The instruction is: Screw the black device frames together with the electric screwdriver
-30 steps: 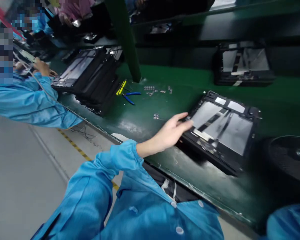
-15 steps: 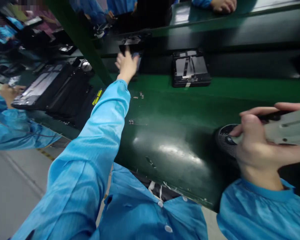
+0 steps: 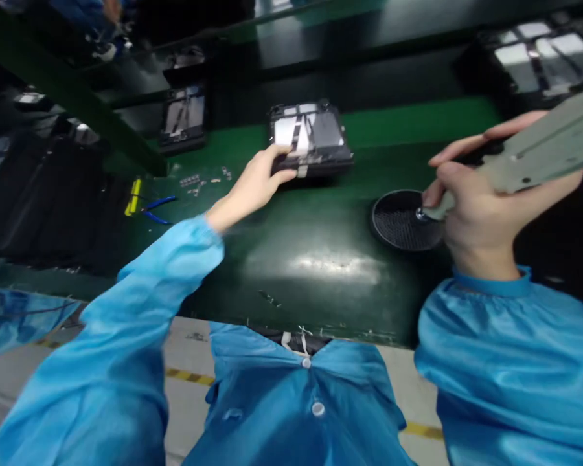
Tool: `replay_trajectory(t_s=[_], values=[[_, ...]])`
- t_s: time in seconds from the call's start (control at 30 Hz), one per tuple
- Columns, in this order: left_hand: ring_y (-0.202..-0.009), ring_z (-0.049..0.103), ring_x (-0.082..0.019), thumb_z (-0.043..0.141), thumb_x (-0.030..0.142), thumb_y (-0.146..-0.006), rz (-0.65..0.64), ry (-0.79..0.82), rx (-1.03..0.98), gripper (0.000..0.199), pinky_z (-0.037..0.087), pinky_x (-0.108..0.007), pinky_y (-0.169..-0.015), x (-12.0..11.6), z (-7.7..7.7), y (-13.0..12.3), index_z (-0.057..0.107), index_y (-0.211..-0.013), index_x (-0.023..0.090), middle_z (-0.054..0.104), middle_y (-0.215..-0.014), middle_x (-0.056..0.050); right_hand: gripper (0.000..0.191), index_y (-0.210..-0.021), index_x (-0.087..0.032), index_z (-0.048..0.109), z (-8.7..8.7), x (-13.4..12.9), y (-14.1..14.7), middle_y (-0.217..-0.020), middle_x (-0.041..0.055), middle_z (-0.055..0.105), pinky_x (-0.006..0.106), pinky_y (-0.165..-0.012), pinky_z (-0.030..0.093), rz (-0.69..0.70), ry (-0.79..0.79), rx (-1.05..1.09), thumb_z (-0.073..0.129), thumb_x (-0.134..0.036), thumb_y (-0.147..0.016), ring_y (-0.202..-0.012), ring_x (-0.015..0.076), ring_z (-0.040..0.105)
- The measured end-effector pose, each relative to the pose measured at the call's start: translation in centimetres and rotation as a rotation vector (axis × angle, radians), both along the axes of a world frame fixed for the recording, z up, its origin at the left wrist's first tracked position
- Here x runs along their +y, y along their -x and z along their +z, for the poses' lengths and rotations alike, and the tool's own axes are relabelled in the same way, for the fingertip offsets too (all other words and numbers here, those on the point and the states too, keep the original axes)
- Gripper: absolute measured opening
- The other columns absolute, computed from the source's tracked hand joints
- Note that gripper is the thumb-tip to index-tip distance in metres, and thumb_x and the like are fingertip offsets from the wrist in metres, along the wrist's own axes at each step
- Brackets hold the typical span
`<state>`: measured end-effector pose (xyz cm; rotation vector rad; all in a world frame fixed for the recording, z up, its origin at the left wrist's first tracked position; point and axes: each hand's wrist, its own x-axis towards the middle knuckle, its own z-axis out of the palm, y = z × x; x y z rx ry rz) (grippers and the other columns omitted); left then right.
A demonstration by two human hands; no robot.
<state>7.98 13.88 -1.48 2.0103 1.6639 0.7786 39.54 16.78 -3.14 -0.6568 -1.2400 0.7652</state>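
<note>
My left hand (image 3: 257, 184) reaches out over the green belt (image 3: 315, 259) and grips the near left corner of a black panel assembly (image 3: 311, 139) with grey sheets and tape strips on top. At the right, my right hand (image 3: 471, 200) is shut on a grey metal plate (image 3: 548, 145) with small holes, held tilted above the belt. Just below that plate's lower end sits a round black mesh disc (image 3: 401, 220) on the belt.
Yellow and blue-handled pliers (image 3: 148, 206) and several small metal parts (image 3: 194, 181) lie at the left. Another panel assembly (image 3: 183, 120) sits farther back, one more at the top right (image 3: 539, 55). A green post (image 3: 78, 103) slants across the left. Dark stacked units (image 3: 34, 200) fill the far left.
My left hand has drawn back from the far shelf and taken hold of the panel assembly's corner. The right hand with the metal plate has risen, and the view has swung right.
</note>
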Motion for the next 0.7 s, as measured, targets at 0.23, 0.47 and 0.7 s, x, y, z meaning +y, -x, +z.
replay_trajectory(t_s=[0.23,0.47,0.7], values=[[-0.152,0.062,-0.038,0.067,0.04,-0.107,0.006,0.175,0.197,0.059,0.058,-0.063,-0.122,-20.3,0.2,-2.5,0.052,-0.164,0.045,0.06,-0.165,-0.011,0.044,-0.107,-0.017,0.047,0.5,-0.2,0.3,-0.087,0.0013,0.055,0.02,-0.039,0.033,0.001,0.019,0.068,0.075,-0.024,-0.074,-0.071,0.0093,0.063],[-0.122,0.077,-0.041,0.072,0.061,-0.096,0.328,0.088,0.273,0.067,0.064,-0.067,-0.107,-18.9,0.5,4.0,0.051,-0.159,0.068,0.076,-0.14,0.006,0.041,-0.107,-0.017,0.046,1.2,-1.6,1.3,-0.098,0.0036,0.051,0.027,-0.041,0.031,0.019,-0.028,0.088,0.071,-0.023,-0.075,-0.073,0.0063,0.06],[-0.087,0.065,-0.026,0.082,0.057,-0.087,0.457,0.213,0.215,0.013,0.062,-0.051,-0.087,-15.4,0.6,10.1,0.079,-0.1,0.054,0.073,-0.097,0.011,0.064,-0.123,-0.02,0.041,0.7,-2.5,0.8,-0.099,0.0038,0.05,0.019,-0.06,0.055,-0.026,0.274,-0.218,0.084,-0.047,-0.084,-0.087,0.0045,0.058]])
